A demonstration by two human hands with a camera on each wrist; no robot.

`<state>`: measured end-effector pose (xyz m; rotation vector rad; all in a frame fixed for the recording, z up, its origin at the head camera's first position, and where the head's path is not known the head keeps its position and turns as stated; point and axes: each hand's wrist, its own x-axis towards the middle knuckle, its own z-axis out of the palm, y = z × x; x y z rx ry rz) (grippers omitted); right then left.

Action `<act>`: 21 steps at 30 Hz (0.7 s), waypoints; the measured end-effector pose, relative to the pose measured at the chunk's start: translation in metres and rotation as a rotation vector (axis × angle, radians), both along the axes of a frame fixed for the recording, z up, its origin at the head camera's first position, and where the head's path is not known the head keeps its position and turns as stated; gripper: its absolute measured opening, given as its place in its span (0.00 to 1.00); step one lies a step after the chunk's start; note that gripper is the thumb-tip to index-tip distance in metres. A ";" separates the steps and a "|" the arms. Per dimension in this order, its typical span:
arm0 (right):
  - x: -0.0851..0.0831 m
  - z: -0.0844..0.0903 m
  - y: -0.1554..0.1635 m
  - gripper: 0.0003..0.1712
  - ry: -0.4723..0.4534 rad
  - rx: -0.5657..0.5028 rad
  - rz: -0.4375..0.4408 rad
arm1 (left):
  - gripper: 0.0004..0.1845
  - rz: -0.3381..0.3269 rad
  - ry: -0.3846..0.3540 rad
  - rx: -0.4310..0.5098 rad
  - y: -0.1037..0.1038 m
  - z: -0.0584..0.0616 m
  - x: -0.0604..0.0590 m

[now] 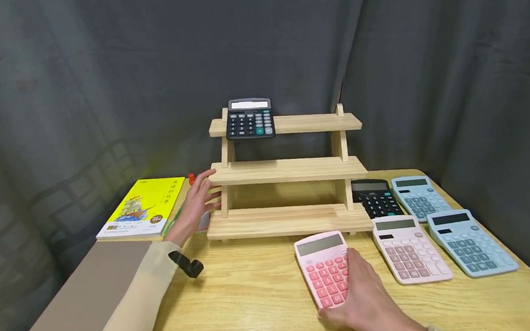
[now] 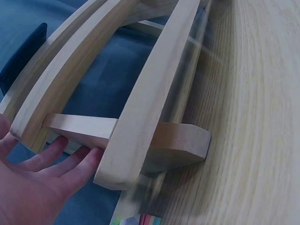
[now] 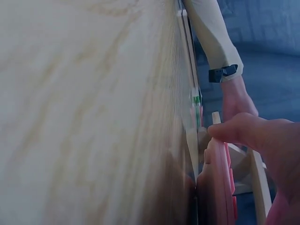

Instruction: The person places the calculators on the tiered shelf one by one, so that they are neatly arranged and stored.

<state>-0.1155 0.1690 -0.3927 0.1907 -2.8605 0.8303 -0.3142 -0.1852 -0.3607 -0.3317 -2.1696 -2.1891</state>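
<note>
1. Left hand (image 1: 198, 203) at the left end of the wooden three-tier shelf (image 1: 288, 170): fingers straight and spread, tips against the end of the middle board and the left upright, nothing gripped. Same seen from the left wrist view, fingers (image 2: 70, 161) laid flat against the shelf's side support (image 2: 154, 140).
2. Right hand (image 1: 364, 294) lying on the lower right part of the pink calculator (image 1: 324, 269), fingers curled over its right edge, thumb side along the near edge; calculator held while flat on the table (image 1: 255, 289). In the right wrist view, fingertip (image 3: 234, 131) pressed on the calculator's top edge (image 3: 215, 187).
3. Pink calculator just in front of the shelf's bottom board, slightly right of centre, display end toward the shelf.
4. Just right of it, a pale pink calculator (image 1: 409, 247), then a light blue calculator (image 1: 469, 241) at the far right.
5. Behind those two, beside the shelf's right end, a black calculator (image 1: 377, 197) and a second light blue calculator (image 1: 418, 196).
6. On the top tier, left part, another black calculator (image 1: 250, 118) leaning upright.
7. Left of the shelf, a yellow book (image 1: 143, 207) lying flat, with a small red object (image 1: 191, 179) just behind the left fingertips.
8. Nearer the left table edge, a grey-brown folder (image 1: 89, 295) lying flat.
9. Dark grey curtain (image 1: 101, 69) behind everything.
</note>
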 end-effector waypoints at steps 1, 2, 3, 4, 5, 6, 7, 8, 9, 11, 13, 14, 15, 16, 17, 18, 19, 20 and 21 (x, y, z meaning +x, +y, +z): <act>0.000 0.000 0.000 0.79 0.017 0.002 0.005 | 0.25 0.001 0.000 -0.001 0.000 0.000 0.000; 0.000 0.000 0.000 0.78 0.027 0.003 0.010 | 0.25 0.003 -0.003 -0.002 -0.001 0.001 0.000; 0.000 0.000 0.001 0.78 0.030 -0.003 0.017 | 0.25 0.003 -0.003 -0.005 -0.001 0.001 0.000; 0.000 0.000 0.001 0.78 0.032 -0.007 0.022 | 0.25 0.001 -0.003 -0.007 -0.001 0.001 -0.001; 0.001 0.000 0.001 0.79 0.024 -0.007 0.021 | 0.25 -0.002 -0.003 -0.007 -0.001 0.001 -0.001; 0.002 0.000 0.002 0.80 0.018 -0.003 0.021 | 0.25 -0.005 -0.002 -0.004 -0.001 0.001 -0.001; 0.003 0.001 0.002 0.81 0.013 -0.001 0.020 | 0.26 -0.008 0.001 -0.003 -0.001 0.002 0.000; 0.004 0.001 0.003 0.82 0.007 -0.002 0.022 | 0.26 -0.010 0.003 -0.002 -0.001 0.002 0.000; 0.004 0.002 0.003 0.83 0.003 0.000 0.023 | 0.26 -0.013 0.007 -0.002 -0.001 0.002 -0.001; 0.006 0.004 0.004 0.85 -0.006 0.008 0.019 | 0.26 -0.017 0.013 -0.006 -0.001 0.002 -0.001; 0.007 0.006 0.004 0.86 -0.025 -0.004 0.013 | 0.27 -0.019 0.017 -0.012 -0.001 0.002 -0.002; 0.008 0.007 0.004 0.86 -0.035 -0.007 0.009 | 0.27 -0.018 0.016 -0.014 -0.001 0.002 -0.002; 0.008 0.009 0.004 0.86 -0.034 -0.011 0.006 | 0.27 -0.018 0.015 -0.017 -0.001 0.002 -0.002; 0.008 0.010 0.004 0.86 -0.026 -0.016 0.005 | 0.27 -0.016 0.014 -0.020 -0.001 0.002 -0.002; 0.008 0.012 0.004 0.86 -0.022 -0.020 0.003 | 0.26 -0.014 0.012 -0.022 -0.001 0.002 -0.002; 0.007 0.013 0.005 0.86 -0.008 -0.024 0.003 | 0.26 -0.013 0.011 -0.024 -0.001 0.002 -0.001; 0.006 0.014 0.006 0.85 0.016 -0.027 0.006 | 0.26 -0.011 0.010 -0.027 -0.002 0.002 -0.002; 0.004 0.016 0.007 0.84 0.045 -0.028 0.007 | 0.26 -0.010 0.009 -0.028 -0.002 0.002 -0.001; 0.002 0.017 0.008 0.83 0.072 -0.034 0.008 | 0.26 -0.008 0.006 -0.027 -0.002 0.001 -0.001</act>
